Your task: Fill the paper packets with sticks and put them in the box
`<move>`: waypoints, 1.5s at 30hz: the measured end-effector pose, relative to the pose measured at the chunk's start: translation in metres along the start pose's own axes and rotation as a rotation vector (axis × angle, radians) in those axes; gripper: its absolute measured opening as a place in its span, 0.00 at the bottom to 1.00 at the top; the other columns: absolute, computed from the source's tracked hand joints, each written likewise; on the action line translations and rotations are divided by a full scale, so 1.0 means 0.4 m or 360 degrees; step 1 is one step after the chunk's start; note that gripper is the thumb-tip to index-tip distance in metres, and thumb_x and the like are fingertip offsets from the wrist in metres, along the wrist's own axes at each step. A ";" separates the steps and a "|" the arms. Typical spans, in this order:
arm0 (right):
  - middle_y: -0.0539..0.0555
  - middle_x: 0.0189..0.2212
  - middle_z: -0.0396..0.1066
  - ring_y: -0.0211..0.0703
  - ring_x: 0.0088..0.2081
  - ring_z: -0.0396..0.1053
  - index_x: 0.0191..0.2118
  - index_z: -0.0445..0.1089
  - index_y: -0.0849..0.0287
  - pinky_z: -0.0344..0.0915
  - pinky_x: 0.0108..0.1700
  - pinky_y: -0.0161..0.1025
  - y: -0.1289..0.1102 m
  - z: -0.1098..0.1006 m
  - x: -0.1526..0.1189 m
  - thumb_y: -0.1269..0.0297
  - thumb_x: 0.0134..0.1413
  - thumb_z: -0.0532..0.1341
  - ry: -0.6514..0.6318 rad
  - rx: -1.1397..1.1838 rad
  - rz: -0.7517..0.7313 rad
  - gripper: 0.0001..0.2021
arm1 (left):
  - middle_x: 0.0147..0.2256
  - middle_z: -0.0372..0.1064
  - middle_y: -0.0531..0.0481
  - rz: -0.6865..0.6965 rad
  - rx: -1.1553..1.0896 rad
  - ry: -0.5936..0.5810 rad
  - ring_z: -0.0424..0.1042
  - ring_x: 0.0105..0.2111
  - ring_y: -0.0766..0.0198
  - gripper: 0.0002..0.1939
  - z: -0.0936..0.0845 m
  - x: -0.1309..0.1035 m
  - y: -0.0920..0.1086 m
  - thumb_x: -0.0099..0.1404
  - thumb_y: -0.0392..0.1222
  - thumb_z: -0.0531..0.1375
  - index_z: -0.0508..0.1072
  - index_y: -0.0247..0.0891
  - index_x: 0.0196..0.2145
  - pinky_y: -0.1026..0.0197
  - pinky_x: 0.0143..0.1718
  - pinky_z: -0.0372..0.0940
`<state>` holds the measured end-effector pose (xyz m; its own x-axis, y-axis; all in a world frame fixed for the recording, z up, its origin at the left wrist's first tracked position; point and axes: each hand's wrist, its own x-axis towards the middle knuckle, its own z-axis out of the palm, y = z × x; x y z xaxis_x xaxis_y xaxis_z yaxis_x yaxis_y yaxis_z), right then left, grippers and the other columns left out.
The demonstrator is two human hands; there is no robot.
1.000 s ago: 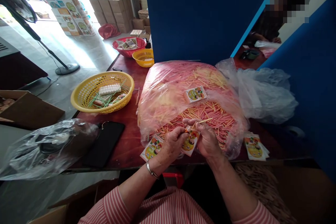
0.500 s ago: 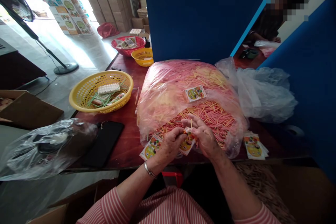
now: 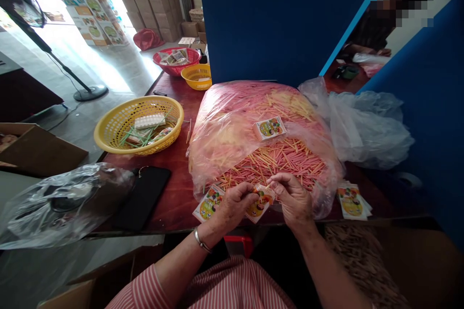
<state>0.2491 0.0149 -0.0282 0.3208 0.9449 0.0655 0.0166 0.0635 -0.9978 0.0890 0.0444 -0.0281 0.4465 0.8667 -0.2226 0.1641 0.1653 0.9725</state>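
Note:
My left hand is closed, thumb against forefinger, on the upper edge of a small printed packet with a cartoon picture. Just to its right, my right hand pinches a thin pale-yellow stick, whose lower end is at the packet's top; whether it is inside, I cannot tell. Behind both hands lies a big clear plastic bag, its opening showing a heap of pink and yellow sticks. Another printed packet is partly under my left hand. A stack of packets rests on the bag.
More packets lie at the table's right. To the left are a yellow basket with green sticks, a black flat case and a plastic-wrapped bundle. Blue panels stand behind; another person sits beyond them.
My right hand has drawn its fingers together and moved slightly down and right. The stick, upright before, now tilts near the packet's top. The packet has shifted a little lower.

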 end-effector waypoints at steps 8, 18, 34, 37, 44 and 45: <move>0.54 0.39 0.70 0.45 0.42 0.67 0.42 0.70 0.54 0.63 0.45 0.42 -0.002 -0.014 0.028 0.62 0.58 0.54 -0.0190 -0.0475 -0.0290 0.10 | 0.27 0.67 0.53 0.0006 0.0027 0.0015 0.64 0.27 0.69 0.08 -0.015 -0.020 0.000 0.59 0.44 0.57 0.71 0.37 0.30 0.68 0.29 0.61; 0.59 0.34 0.70 0.49 0.38 0.64 0.35 0.68 0.61 0.59 0.42 0.42 0.029 0.060 0.154 0.75 0.56 0.52 -0.0386 -0.2185 -0.0673 0.09 | 0.27 0.65 0.54 0.0156 0.0247 0.0165 0.62 0.27 0.70 0.08 -0.029 -0.046 -0.001 0.63 0.43 0.54 0.68 0.38 0.29 0.69 0.29 0.61; 0.58 0.32 0.69 0.47 0.38 0.63 0.32 0.70 0.60 0.59 0.43 0.41 0.043 0.062 0.136 0.71 0.56 0.54 -0.0583 -0.2230 -0.0763 0.08 | 0.28 0.67 0.53 0.0140 0.0149 0.0293 0.64 0.29 0.69 0.08 -0.048 -0.036 -0.025 0.63 0.42 0.55 0.70 0.36 0.32 0.68 0.31 0.62; 0.58 0.32 0.68 0.47 0.38 0.64 0.29 0.69 0.60 0.60 0.42 0.41 0.040 0.062 0.133 0.71 0.56 0.53 -0.0501 -0.2013 -0.0698 0.09 | 0.29 0.67 0.52 0.0150 0.0154 0.0300 0.65 0.29 0.68 0.07 -0.046 -0.032 -0.021 0.63 0.42 0.55 0.70 0.36 0.33 0.68 0.31 0.62; 0.47 0.28 0.69 0.38 0.30 0.69 0.43 0.58 0.55 0.67 0.34 0.37 -0.027 0.035 0.086 0.65 0.51 0.60 0.0192 -0.0011 -0.0232 0.13 | 0.27 0.67 0.54 0.0168 0.0218 0.0300 0.64 0.27 0.70 0.06 -0.032 -0.015 -0.003 0.62 0.41 0.55 0.69 0.37 0.32 0.69 0.29 0.62; 0.46 0.28 0.70 0.38 0.31 0.70 0.42 0.58 0.55 0.67 0.35 0.37 -0.034 0.036 0.075 0.66 0.50 0.62 0.0202 0.0136 -0.0230 0.15 | 0.27 0.67 0.54 0.0174 0.0229 0.0291 0.64 0.27 0.70 0.06 -0.027 -0.013 -0.002 0.62 0.41 0.55 0.69 0.37 0.32 0.69 0.29 0.61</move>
<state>0.2449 0.0471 -0.0125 0.4380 0.8761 0.2014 -0.0077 0.2277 -0.9737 0.0771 0.0448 -0.0271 0.3042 0.9485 -0.0881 0.2530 0.0087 0.9674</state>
